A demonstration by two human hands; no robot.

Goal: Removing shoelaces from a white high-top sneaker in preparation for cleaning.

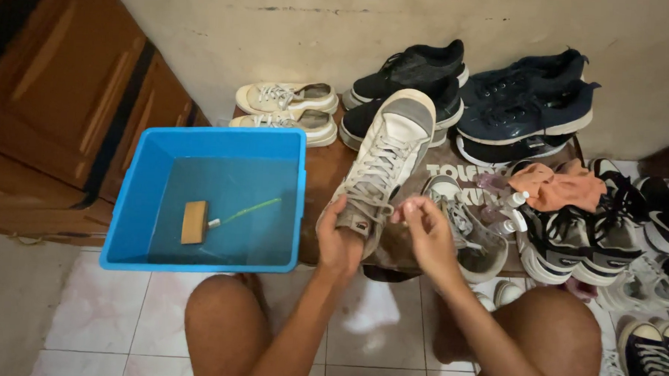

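My left hand (339, 239) grips the heel end of a white lace-up sneaker (383, 156), holding it toe-away over a low brown table (321, 181). My right hand (428, 231) is beside it with fingers pinched near the shoe's laces; whether it holds a lace end I cannot tell. The matching grey-white sneaker (464, 227) lies just right of my right hand. A blue plastic tub (206, 197) of water stands to the left, with a tan sponge (194, 222) and a green-handled toothbrush (247, 210) in it.
Against the wall sit a cream sneaker pair (289, 107), black sneakers (411, 75) and navy sneakers (526, 106). An orange cloth (560, 186) and small spray bottles (508, 211) lie among black-and-white sneakers (580, 236) at right. Wooden cabinet (60, 93) at left. My bare knees are below.
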